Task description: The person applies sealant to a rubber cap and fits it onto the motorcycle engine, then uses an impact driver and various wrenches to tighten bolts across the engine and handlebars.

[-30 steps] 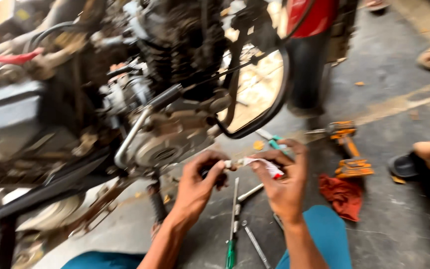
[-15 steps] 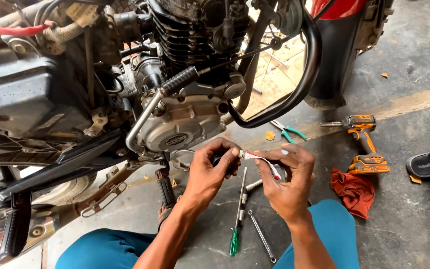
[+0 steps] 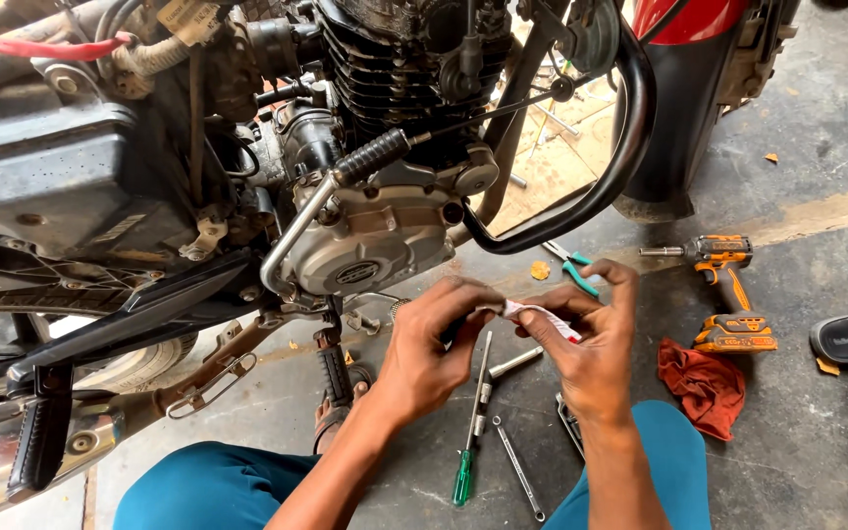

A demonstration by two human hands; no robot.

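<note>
Both my hands have settled in front of the engine, pinching one small white-and-red packet.

The motorcycle (image 3: 247, 177) fills the view above me, steadier now than a moment ago, its engine cover (image 3: 370, 245) just above my hands. On the floor lie an orange drill (image 3: 728, 290), a red rag (image 3: 704, 383) and a green-handled screwdriver (image 3: 470, 432). My left hand (image 3: 429, 344) and right hand (image 3: 591, 339) have drawn closer, fingers closed on the packet (image 3: 537, 316) between them, as if working it open.
</note>
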